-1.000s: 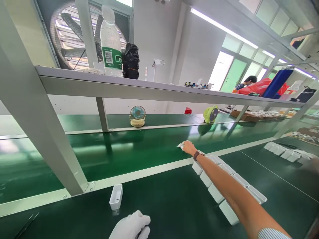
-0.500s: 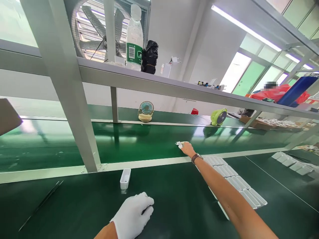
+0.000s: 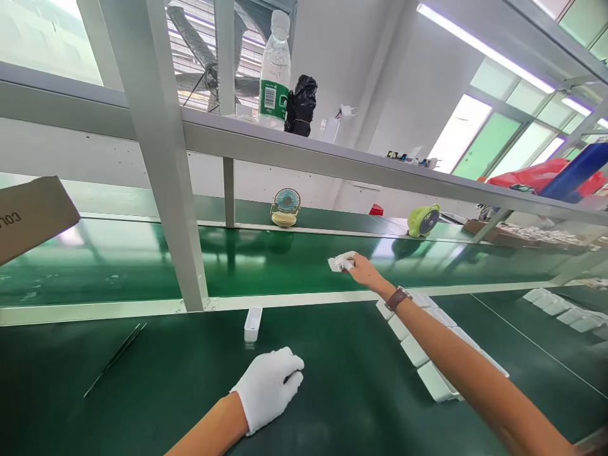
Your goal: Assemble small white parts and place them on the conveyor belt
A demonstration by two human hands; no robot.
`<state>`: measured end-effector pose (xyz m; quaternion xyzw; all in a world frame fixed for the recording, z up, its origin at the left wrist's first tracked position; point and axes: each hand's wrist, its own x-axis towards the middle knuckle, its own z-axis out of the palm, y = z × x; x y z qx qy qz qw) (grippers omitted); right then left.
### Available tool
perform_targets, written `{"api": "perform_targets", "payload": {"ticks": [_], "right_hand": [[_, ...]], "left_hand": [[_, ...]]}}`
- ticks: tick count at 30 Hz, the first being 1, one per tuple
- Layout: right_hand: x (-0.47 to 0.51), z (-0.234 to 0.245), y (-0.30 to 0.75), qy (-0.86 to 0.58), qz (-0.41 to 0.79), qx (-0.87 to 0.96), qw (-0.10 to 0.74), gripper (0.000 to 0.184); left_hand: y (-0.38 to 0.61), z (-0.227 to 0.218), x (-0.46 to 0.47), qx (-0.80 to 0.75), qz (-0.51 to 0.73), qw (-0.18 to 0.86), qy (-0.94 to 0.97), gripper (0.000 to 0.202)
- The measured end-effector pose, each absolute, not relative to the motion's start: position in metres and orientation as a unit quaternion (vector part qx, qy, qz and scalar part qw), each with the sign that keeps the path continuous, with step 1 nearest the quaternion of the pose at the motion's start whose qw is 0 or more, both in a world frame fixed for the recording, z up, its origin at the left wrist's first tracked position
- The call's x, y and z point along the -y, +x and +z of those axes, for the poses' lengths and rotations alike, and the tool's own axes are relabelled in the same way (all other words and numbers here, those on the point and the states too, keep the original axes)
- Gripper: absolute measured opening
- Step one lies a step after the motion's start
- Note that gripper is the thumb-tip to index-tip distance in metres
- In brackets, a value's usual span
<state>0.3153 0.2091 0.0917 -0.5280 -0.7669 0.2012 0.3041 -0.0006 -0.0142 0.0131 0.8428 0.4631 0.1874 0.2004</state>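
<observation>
The conveyor belt is showing a glossy green surface, mirroring the lights, while the near green bench mat is looking smoother and duller. The left hand is wearing a white knitted cloth glove; the right hand is bare, pinching a small white glossy plastic part. A white plastic tray is gleaming faintly. The frame post is showing matt grey painted metal. The water bottle is looking like clear plastic with a paper label, and the cardboard box is looking matt brown.
</observation>
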Motion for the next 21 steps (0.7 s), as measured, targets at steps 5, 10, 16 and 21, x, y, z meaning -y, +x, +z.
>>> {"api": "perform_targets", "payload": {"ticks": [5, 10, 16, 21], "right_hand": [[-0.114, 0.073, 0.266, -0.38, 0.225, 0.855, 0.272, 0.027], [-0.038, 0.068, 0.256, -0.239, 0.185, 0.942, 0.145, 0.041], [-0.01, 0.058, 0.275, -0.272, 0.116, 0.946, 0.133, 0.061], [0.003, 0.046, 0.266, -0.376, 0.171, 0.898, 0.151, 0.083]], "left_hand": [[0.0, 0.013, 0.014, -0.462, 0.21, 0.196, 0.839, 0.023], [0.001, 0.016, 0.017, -0.548, 0.26, 0.195, 0.77, 0.022], [0.007, 0.023, 0.02, -0.484, 0.287, 0.177, 0.807, 0.021], [0.0, 0.036, 0.016, -0.444, 0.291, 0.154, 0.833, 0.007]]}}
